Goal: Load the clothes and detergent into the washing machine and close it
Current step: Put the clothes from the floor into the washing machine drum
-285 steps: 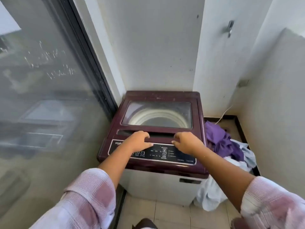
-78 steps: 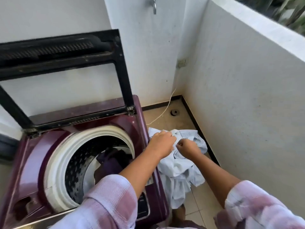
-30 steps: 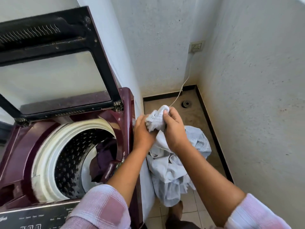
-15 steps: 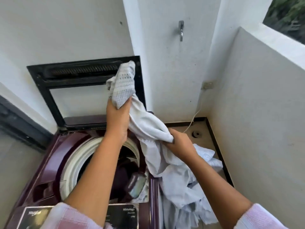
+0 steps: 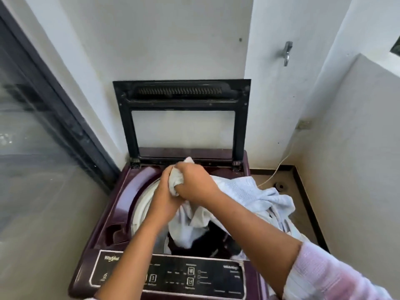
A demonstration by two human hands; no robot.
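Only legible print is on the washing machine (image 5: 121, 191), on its control panel (image 5: 129, 278) along the front edge. Left end: white cursive brand logo (image 5: 111, 258), reads as "Whirlpool", soft focus. Left of centre: boxed digit "3" (image 5: 153, 278). Right end: second white script wordmark (image 5: 232, 267), too blurred to read. Button and indicator captions are too small to make out.

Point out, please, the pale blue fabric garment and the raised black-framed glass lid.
pale blue fabric garment (image 5: 255, 191): head view, its draped middle.
raised black-framed glass lid (image 5: 181, 103): head view, upper frame bar.
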